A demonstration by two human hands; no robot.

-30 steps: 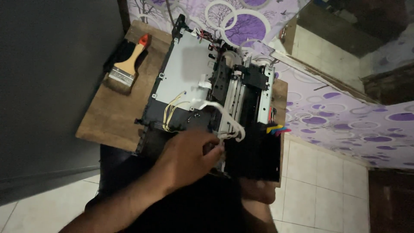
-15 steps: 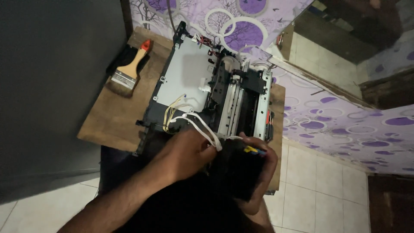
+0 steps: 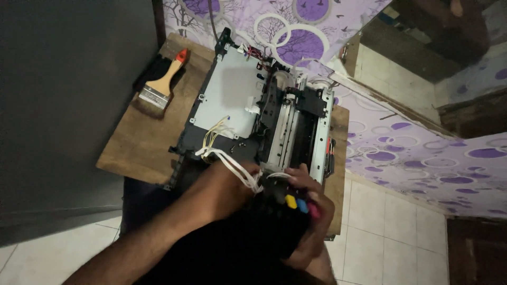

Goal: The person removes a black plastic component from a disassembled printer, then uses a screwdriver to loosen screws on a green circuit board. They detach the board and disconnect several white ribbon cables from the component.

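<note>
Head view shows the black ink tank block (image 3: 285, 221) at six o'clock of the opened printer (image 3: 264, 121), gripped between the left hand (image 3: 222, 192), closed on its white tubes (image 3: 237, 171), and the right hand (image 3: 311, 216) curled round its far side.

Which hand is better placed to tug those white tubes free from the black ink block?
Probably the left hand: its fingers already rest on the white tubes. The right hand is wrapped around the black ink block, steadying it.
</note>
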